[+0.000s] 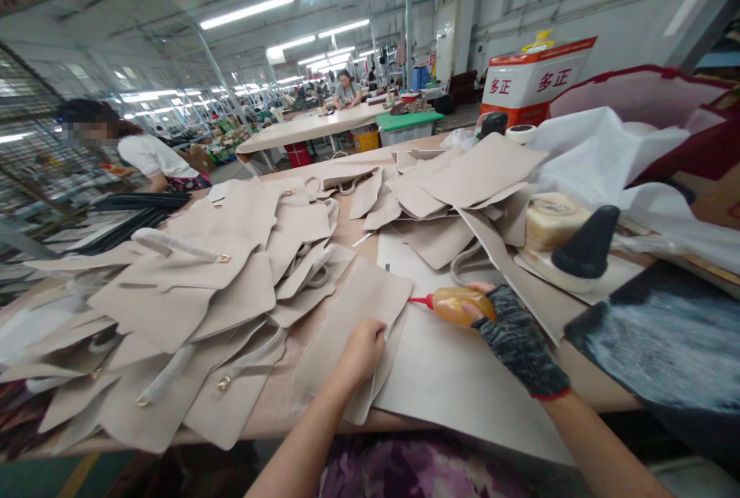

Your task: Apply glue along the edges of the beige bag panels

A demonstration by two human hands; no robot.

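Observation:
My right hand (512,332), in a dark grey fingerless knit glove, is wrapped round an amber squeeze glue bottle (459,305). The bottle lies nearly level, its red nozzle pointing left at the edge of a beige leather panel (352,313). My left hand (363,348) is bare and closed, pinching that panel by its right side. Another beige layer shows under the panel's edge. Beneath them a pale sheet (445,382) covers part of the table.
Beige bag panels with handles and gold rings (173,282) are heaped on the left. More panels (462,182) are piled at the back right, near a glue tub (549,224), a black cone (586,243) and a red-white can (532,82). One co-worker (156,155) stands left, another (347,89) farther back.

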